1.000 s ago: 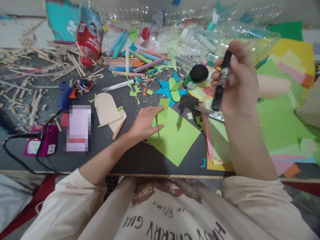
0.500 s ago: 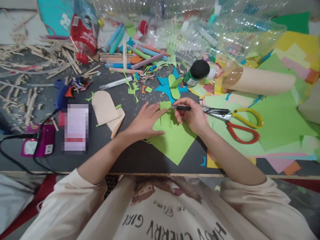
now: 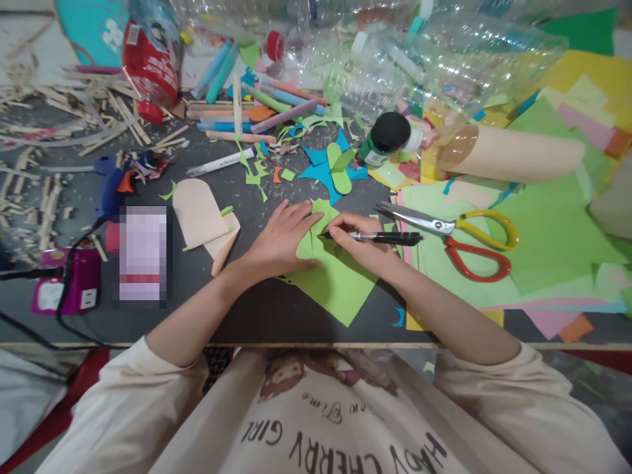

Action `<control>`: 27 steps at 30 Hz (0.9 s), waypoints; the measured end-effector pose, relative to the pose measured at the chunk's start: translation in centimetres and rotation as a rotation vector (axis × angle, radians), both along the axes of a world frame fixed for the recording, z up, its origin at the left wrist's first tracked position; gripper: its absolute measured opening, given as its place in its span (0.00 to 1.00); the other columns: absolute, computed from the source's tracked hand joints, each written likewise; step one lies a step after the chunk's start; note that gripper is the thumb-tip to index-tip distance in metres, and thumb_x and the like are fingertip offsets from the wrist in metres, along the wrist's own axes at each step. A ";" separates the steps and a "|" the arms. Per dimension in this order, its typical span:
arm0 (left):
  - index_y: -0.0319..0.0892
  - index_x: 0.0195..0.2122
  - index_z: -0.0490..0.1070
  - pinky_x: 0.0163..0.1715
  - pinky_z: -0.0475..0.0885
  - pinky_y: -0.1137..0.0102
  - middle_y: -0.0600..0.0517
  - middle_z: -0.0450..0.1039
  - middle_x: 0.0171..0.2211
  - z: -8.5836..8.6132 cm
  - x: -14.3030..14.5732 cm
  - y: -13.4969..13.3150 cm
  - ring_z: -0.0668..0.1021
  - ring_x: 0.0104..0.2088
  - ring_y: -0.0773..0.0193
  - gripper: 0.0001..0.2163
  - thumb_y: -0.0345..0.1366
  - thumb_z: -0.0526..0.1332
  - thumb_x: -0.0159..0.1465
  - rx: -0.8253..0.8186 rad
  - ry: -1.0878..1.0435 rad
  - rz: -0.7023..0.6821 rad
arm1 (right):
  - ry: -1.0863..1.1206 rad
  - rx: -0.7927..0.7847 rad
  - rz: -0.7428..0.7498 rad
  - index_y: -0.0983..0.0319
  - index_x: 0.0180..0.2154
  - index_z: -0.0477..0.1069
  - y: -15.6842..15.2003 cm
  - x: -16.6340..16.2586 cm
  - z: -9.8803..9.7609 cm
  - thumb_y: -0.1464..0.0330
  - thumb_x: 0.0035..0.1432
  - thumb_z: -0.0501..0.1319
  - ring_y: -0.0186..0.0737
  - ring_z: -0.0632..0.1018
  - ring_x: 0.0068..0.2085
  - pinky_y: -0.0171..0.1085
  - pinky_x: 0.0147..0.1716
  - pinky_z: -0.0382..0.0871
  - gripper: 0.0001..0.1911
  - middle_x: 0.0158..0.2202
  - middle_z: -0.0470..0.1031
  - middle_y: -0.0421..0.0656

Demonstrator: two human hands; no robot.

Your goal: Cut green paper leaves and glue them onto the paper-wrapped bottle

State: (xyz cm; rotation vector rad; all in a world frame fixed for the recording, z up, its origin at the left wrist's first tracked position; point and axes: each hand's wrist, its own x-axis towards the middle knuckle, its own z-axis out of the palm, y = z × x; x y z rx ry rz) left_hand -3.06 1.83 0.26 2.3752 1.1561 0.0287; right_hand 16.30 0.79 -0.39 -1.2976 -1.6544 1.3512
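My left hand (image 3: 281, 240) lies flat, fingers stretched out, pressing on a sheet of light green paper (image 3: 336, 283) on the dark table (image 3: 266, 309). My right hand (image 3: 363, 245) is closed round a black pen (image 3: 385, 237), whose tip touches the green sheet just right of my left fingers. The pen lies almost level, its tail pointing right toward the scissors (image 3: 459, 240).
Yellow-and-red-handled scissors rest on stacked coloured paper (image 3: 553, 237) at right. A green glue bottle with black cap (image 3: 388, 137), clear plastic bottles (image 3: 444, 59), markers (image 3: 276, 108), tan cut-outs (image 3: 202, 217), a glue gun (image 3: 106, 187), a purple socket block (image 3: 69, 286) and wood splinters (image 3: 59, 131) crowd the table.
My right hand came down from up high with the pen, turned it level and set its tip onto the green paper. My left hand stayed on the sheet.
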 end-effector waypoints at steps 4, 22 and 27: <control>0.39 0.63 0.56 0.66 0.45 0.49 0.40 0.57 0.64 0.1 0.0 0.0 0.57 0.65 0.46 0.39 0.51 0.65 0.54 0.005 0.011 -0.004 | -0.028 0.000 -0.001 0.61 0.25 0.65 -0.2 -0.3 0.4 0.67 0.54 0.55 0.31 0.66 0.24 0.34 0.25 0.57 0.08 0.22 0.68 0.37; 0.37 0.63 0.57 0.66 0.45 0.49 0.39 0.56 0.65 0.1 0.1 0.1 0.57 0.65 0.44 0.38 0.49 0.65 0.55 -0.017 0.010 -0.007 | -0.037 -0.003 0.039 0.60 0.23 0.64 -0.2 -0.4 0.8 0.67 0.53 0.55 0.31 0.66 0.23 0.33 0.25 0.56 0.08 0.21 0.67 0.38; 0.37 0.63 0.56 0.66 0.45 0.48 0.40 0.56 0.64 -0.1 0.0 0.1 0.57 0.66 0.45 0.37 0.49 0.64 0.55 0.000 -0.007 -0.019 | -0.066 0.003 0.055 0.60 0.24 0.65 -0.2 -0.4 0.8 0.67 0.53 0.55 0.32 0.66 0.24 0.33 0.26 0.57 0.07 0.21 0.67 0.37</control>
